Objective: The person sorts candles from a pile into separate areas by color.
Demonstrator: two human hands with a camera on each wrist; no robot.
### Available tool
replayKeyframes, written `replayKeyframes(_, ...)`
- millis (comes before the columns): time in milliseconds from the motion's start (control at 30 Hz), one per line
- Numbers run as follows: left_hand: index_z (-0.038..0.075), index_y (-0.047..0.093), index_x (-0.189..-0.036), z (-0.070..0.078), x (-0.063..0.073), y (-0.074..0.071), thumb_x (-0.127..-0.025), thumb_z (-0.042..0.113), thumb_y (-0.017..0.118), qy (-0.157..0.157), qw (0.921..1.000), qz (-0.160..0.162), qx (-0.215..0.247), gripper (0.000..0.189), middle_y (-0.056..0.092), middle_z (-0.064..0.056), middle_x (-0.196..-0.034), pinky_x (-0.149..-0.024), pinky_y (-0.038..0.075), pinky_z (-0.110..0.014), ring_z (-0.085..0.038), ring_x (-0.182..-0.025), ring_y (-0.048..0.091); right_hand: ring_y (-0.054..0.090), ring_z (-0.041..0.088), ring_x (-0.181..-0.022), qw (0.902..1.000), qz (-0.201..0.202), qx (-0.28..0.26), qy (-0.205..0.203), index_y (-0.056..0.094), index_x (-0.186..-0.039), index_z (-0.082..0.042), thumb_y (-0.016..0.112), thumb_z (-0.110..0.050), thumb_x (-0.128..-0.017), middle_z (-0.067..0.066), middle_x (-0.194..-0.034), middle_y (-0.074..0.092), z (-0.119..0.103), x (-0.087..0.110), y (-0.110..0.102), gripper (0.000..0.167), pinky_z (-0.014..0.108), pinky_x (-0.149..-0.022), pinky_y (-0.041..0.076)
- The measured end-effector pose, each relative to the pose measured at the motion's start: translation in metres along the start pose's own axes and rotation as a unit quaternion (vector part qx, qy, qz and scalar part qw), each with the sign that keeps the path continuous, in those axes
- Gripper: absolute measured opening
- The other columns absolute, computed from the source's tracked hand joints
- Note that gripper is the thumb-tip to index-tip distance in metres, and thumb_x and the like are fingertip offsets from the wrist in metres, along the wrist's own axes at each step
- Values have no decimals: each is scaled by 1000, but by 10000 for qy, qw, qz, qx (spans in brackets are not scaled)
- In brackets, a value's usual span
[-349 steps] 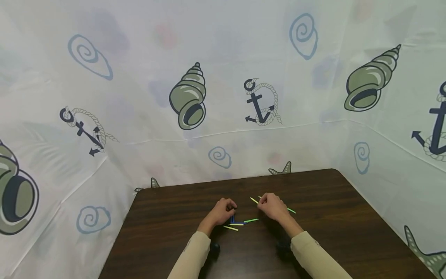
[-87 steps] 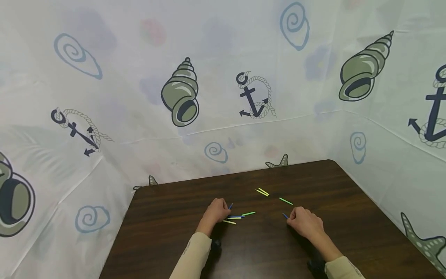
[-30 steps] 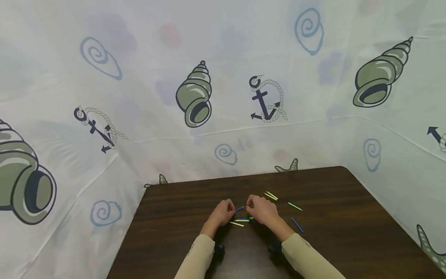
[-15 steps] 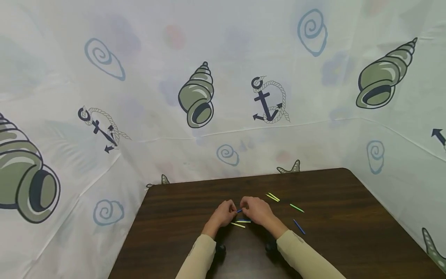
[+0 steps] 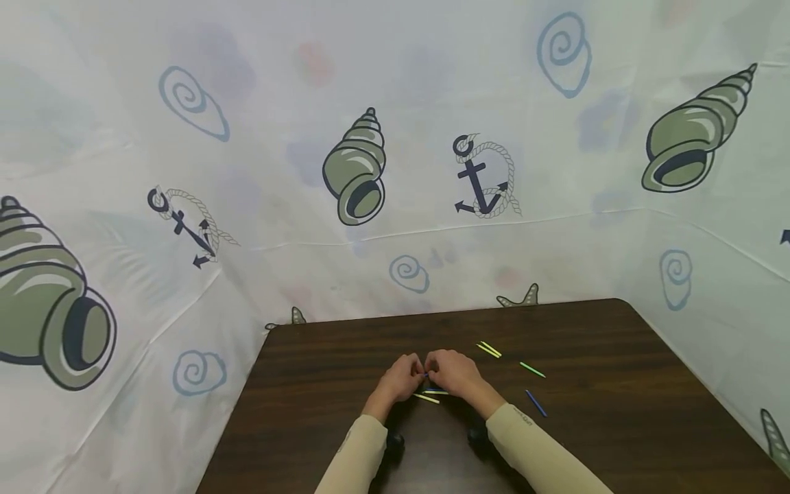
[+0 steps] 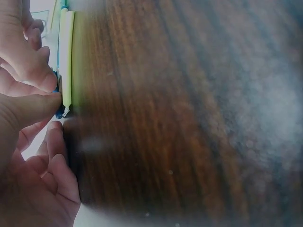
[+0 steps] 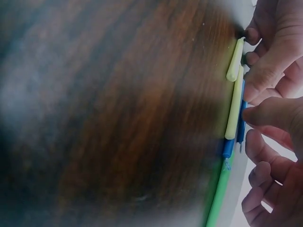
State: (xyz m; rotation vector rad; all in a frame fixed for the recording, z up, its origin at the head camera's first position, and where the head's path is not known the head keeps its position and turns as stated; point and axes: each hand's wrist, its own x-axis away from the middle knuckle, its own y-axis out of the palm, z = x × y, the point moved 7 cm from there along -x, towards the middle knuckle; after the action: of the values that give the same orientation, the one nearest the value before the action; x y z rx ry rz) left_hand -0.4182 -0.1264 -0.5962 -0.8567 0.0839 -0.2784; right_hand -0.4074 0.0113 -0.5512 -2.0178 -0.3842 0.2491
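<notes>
Thin birthday candles with wicks lie on the dark wooden table. My left hand (image 5: pixel 401 379) and right hand (image 5: pixel 455 374) meet at the middle, thumbs nearly touching. Both pinch one blue candle (image 7: pixel 242 125), left fingers at one end and right fingers close beside them; most of it is hidden by the fingers. Just nearer to me lie a yellow candle (image 7: pixel 234 109) along another blue candle (image 7: pixel 227 148), and a second yellow candle (image 5: pixel 427 398). A green candle (image 7: pixel 217 198) extends from the blue one's wick end, under my right hand.
To the right on the table (image 5: pixel 617 425) lie a pair of yellow candles (image 5: pixel 489 350), a green candle (image 5: pixel 533 370) and a blue candle (image 5: pixel 535 403). A white cloth (image 5: pixel 345 288) printed with shells and anchors hangs behind and at the sides.
My right hand has left a blue candle at the right and moved left to the blue candle in my left hand. That candle's visible part has shrunk between the closing hands.
</notes>
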Motion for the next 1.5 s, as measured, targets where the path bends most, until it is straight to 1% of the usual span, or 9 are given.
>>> replayKeyframes(100,23,63,-94,-26,-18,15,-102,19,71,-9,9999,25,-105,12,55,1,-95,-69,45,-35,-16,-78,55,57,18,-68,10000,13,0,-45,78,-104,-22,76,-20,-100,2,-98,75,1,0,-1,5,40,-62,49)
replayKeyframes(267,27,63,-92,-37,-27,21,-103,23,72,-76,9998,27,-197,14,55,3,-94,-68,45,-37,-16,-77,56,57,17,-68,9996,22,-32,-293,77,-103,-19,75,-18,-101,1,-95,74,0,-1,-2,3,39,-62,48)
replayKeyframes(600,24,63,-94,-16,-10,9,-101,22,73,-70,9998,131,-146,12,54,2,-93,-67,42,-36,-15,-77,54,60,16,-74,9980,-231,-90,-579,77,-104,-16,75,-19,-101,0,-97,74,1,-4,1,4,41,-68,53)
replayKeyframes(900,16,65,-98,17,15,-11,-103,17,71,156,9999,-6,-34,7,56,-4,-98,-71,44,-40,-20,-80,54,61,12,-74,9963,-569,76,-642,74,-103,-12,72,-23,-102,-5,-91,71,2,-7,5,11,38,-71,54)
replayKeyframes(933,18,66,-99,11,12,-7,-104,22,71,288,9996,32,-62,8,56,-3,-99,-73,45,-39,-19,-82,54,60,12,-74,9963,-574,79,-642,74,-102,-12,73,-22,-102,-5,-90,71,2,-7,5,10,38,-71,54)
replayKeyframes(1167,13,67,-103,31,24,-16,-103,15,72,-92,9998,-186,81,6,57,-7,-102,-75,47,-43,-24,-85,56,57,13,-68,9971,-502,49,-570,71,-98,-19,76,-19,-97,-6,-84,66,7,-1,-1,6,36,-64,49)
replayKeyframes(1333,20,66,-105,6,8,0,-105,24,71,65,9997,-98,-214,6,55,-2,-100,-71,46,-37,-18,-82,53,55,12,-65,9977,-495,75,-446,68,-95,-20,76,-19,-97,-8,-80,63,14,3,-4,8,32,-61,44)
replayKeyframes(1400,19,66,-105,5,7,1,-104,24,71,119,9997,-99,-173,7,54,-3,-101,-70,45,-36,-18,-81,53,55,12,-65,9981,-492,78,-366,68,-94,-21,76,-20,-97,-9,-80,63,17,5,-5,9,31,-61,44)
replayKeyframes(1500,13,66,-106,16,16,-6,-104,19,70,203,9994,-253,137,7,54,-8,-104,-70,45,-37,-21,-82,53,57,12,-65,9984,-471,-121,-286,67,-94,-21,76,-20,-97,-8,-81,64,20,9,-9,9,32,-62,46)
